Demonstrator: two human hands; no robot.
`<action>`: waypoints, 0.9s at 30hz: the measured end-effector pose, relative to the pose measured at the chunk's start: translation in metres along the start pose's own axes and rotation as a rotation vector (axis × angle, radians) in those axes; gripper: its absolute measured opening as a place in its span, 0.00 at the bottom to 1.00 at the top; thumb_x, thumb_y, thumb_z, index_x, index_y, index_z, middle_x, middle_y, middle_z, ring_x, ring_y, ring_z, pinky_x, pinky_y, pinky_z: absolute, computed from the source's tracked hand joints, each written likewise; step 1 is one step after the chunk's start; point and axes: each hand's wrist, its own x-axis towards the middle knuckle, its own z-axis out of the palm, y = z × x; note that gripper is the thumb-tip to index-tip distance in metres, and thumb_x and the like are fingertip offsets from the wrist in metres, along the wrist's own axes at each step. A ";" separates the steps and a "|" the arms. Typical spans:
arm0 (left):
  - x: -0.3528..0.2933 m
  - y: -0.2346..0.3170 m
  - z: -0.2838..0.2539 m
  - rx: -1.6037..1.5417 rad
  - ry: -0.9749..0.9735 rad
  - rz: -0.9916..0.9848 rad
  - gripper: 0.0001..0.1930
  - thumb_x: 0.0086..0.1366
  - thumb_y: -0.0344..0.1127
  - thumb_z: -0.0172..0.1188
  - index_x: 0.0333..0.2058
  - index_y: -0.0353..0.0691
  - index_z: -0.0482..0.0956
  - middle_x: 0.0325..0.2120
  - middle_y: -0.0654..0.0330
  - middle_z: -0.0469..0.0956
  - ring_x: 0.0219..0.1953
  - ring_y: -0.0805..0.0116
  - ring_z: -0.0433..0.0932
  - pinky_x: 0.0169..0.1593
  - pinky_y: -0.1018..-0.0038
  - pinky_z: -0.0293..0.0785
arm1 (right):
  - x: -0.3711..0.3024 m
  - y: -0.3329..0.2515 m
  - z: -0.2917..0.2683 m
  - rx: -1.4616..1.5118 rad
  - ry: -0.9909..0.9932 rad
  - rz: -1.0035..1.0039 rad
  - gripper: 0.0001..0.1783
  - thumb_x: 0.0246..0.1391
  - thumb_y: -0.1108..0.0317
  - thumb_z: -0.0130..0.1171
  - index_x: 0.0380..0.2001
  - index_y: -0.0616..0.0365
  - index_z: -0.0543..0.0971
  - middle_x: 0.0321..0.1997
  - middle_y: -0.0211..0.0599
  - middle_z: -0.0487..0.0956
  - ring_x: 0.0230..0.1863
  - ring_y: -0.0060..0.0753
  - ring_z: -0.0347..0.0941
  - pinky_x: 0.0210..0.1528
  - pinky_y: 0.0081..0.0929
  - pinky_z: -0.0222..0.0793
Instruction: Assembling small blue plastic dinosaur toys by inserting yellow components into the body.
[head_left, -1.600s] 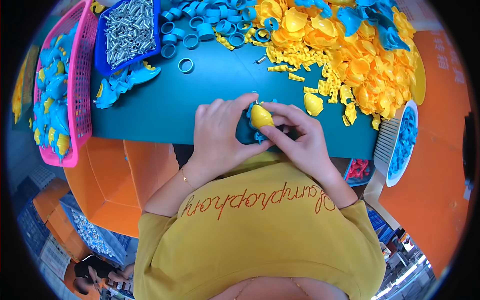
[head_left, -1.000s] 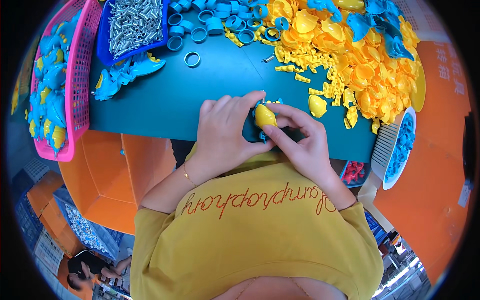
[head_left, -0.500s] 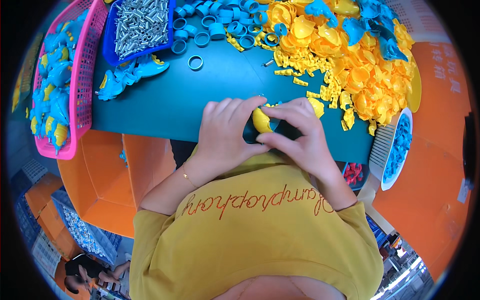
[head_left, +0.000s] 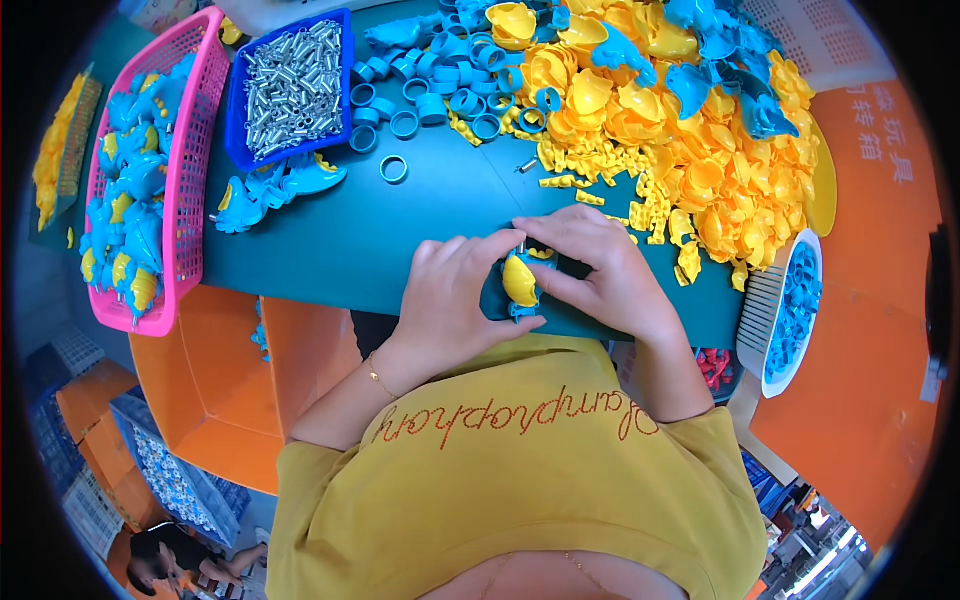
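Note:
My left hand (head_left: 446,292) and my right hand (head_left: 610,272) hold a small blue and yellow plastic toy part (head_left: 519,282) between them, just above the table's near edge. Its curved yellow shell faces up, and blue plastic shows at both ends. A short silvery metal piece sticks out at the far end, beneath my left index fingertip. My left thumb presses near the lower end. The fingers of my right hand curl around the far right side, hiding part of it. Left of them lie joined blue and yellow parts (head_left: 280,190), apart from my hands.
On the green table (head_left: 400,240), blue rings (head_left: 432,108) and a heap of yellow shells (head_left: 690,140) lie at the back. A blue tray (head_left: 349,90) holds metal pieces; a pink basket (head_left: 190,190) holds similar toy parts. A white basket (head_left: 757,312) with blue pieces stands right.
The toy part has turned more upright between my fingers, showing its blue ends and metal piece. My right fingers have shifted toward its far end. The whole view has moved slightly.

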 end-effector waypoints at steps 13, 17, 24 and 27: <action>0.000 -0.001 -0.002 -0.020 -0.030 0.035 0.40 0.51 0.54 0.80 0.59 0.49 0.74 0.43 0.62 0.80 0.43 0.61 0.78 0.49 0.62 0.66 | 0.001 0.011 0.012 0.274 0.009 0.041 0.22 0.49 0.78 0.73 0.50 0.56 0.88 0.49 0.35 0.88 0.49 0.37 0.82 0.54 0.34 0.76; 0.001 0.001 -0.003 -0.020 -0.013 0.035 0.38 0.51 0.55 0.80 0.58 0.49 0.75 0.42 0.61 0.80 0.43 0.61 0.78 0.49 0.62 0.66 | 0.000 0.009 0.010 0.262 0.000 0.033 0.22 0.50 0.78 0.73 0.51 0.55 0.88 0.50 0.34 0.89 0.51 0.37 0.82 0.55 0.35 0.77; 0.004 0.001 -0.005 -0.004 -0.028 0.057 0.39 0.45 0.52 0.85 0.54 0.48 0.77 0.45 0.64 0.82 0.47 0.62 0.79 0.52 0.64 0.68 | 0.003 0.009 0.014 0.195 0.027 0.074 0.21 0.51 0.77 0.74 0.50 0.54 0.89 0.46 0.33 0.88 0.48 0.35 0.82 0.51 0.32 0.77; 0.004 0.000 -0.004 0.011 -0.039 0.078 0.38 0.46 0.51 0.85 0.54 0.49 0.77 0.47 0.65 0.82 0.48 0.62 0.80 0.52 0.64 0.68 | 0.008 0.013 0.008 0.115 -0.037 0.067 0.21 0.51 0.75 0.75 0.50 0.53 0.88 0.44 0.33 0.88 0.45 0.35 0.82 0.49 0.32 0.77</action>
